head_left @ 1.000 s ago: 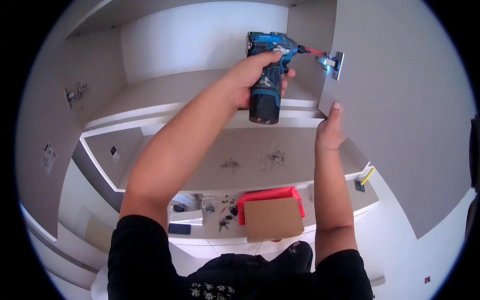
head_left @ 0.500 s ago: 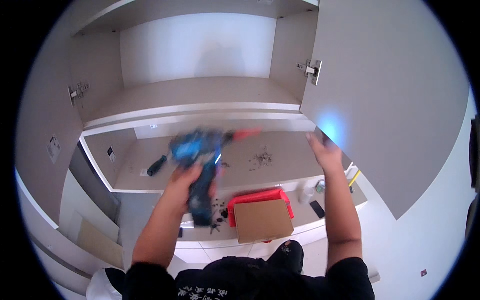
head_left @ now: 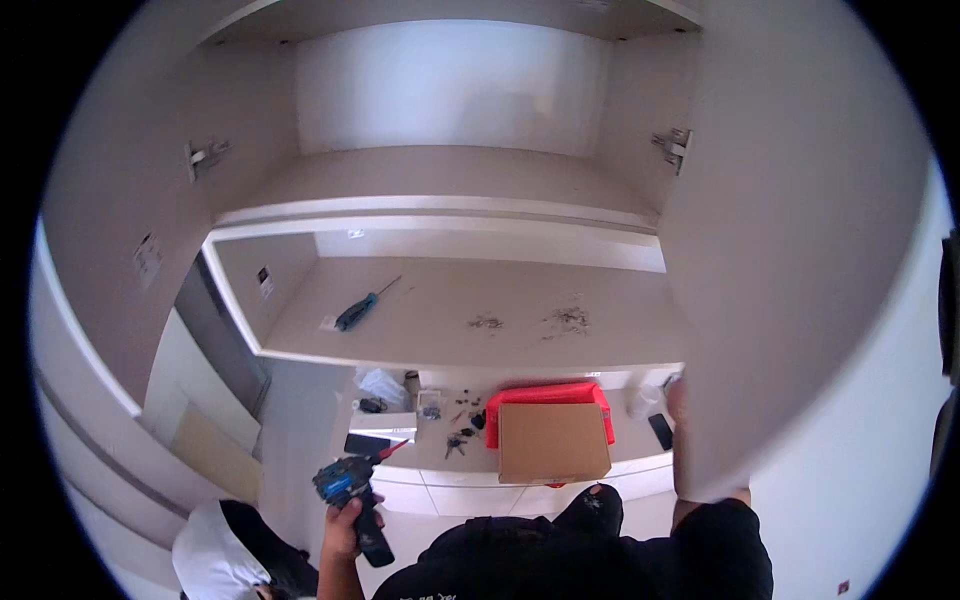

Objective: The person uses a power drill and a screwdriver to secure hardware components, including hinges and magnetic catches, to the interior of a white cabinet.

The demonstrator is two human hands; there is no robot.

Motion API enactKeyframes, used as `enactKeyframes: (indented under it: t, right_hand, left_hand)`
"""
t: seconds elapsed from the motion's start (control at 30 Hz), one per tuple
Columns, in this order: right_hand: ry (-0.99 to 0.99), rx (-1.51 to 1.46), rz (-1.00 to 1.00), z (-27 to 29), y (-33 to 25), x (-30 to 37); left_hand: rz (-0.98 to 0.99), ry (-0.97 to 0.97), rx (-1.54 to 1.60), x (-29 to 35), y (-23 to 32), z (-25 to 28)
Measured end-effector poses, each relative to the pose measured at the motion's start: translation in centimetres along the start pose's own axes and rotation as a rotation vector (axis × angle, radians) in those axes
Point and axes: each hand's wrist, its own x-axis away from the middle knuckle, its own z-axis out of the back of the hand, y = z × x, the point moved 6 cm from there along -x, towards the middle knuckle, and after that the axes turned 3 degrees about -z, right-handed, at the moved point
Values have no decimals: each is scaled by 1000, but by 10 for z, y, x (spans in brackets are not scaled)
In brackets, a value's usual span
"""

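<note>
My left hand point(head_left: 343, 530), low at the left, is wrapped round the grip of a blue and black cordless drill point(head_left: 345, 480). The drill's red tip points up to the right, just in front of the lower counter. My right hand point(head_left: 678, 400) shows only as a blurred sliver at the left edge of the grey right cabinet door point(head_left: 790, 250). That door hides its fingers and most of the forearm. A teal-handled screwdriver point(head_left: 357, 312) lies on the lower shelf point(head_left: 420, 335), beside two small heaps of dark debris point(head_left: 568, 320).
On the counter below are a cardboard box point(head_left: 553, 440) on a red tray point(head_left: 550, 392), keys point(head_left: 456, 443), a dark phone point(head_left: 660, 432) and a white cup point(head_left: 645, 402). The left door point(head_left: 120, 240) stands open. A white and black shape point(head_left: 220, 550) is at lower left.
My left hand has brought the drill down and left, away from the lower shelf. The right door has shifted and now covers most of my right arm. The bright light spot on it is gone.
</note>
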Motion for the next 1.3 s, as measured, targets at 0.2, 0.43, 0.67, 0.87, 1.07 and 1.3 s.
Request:
enactKeyframes:
  t: [0.2,0.43,0.67,0.87,1.07,1.3]
  right_hand:
    - [-287,135,-39,-149,15,-34]
    - [-334,182,-183,-198,46,-4]
    - [-411,238,-164,-218,69,5]
    - [-389,200,-172,-224,81,9]
    - [-359,64,-242,-216,76,18]
    - [-241,-499,-921,-128,-14,198]
  left_hand:
    - [21,-75,12,13,-5,-25]
    - [87,8,-110,71,-17,-38]
    - [100,-35,23,50,-26,-33]
    - [68,-55,-38,56,-9,-71]
    - [53,-123,-78,38,-12,-90]
    - [-151,-188,-114,5,4,-158]
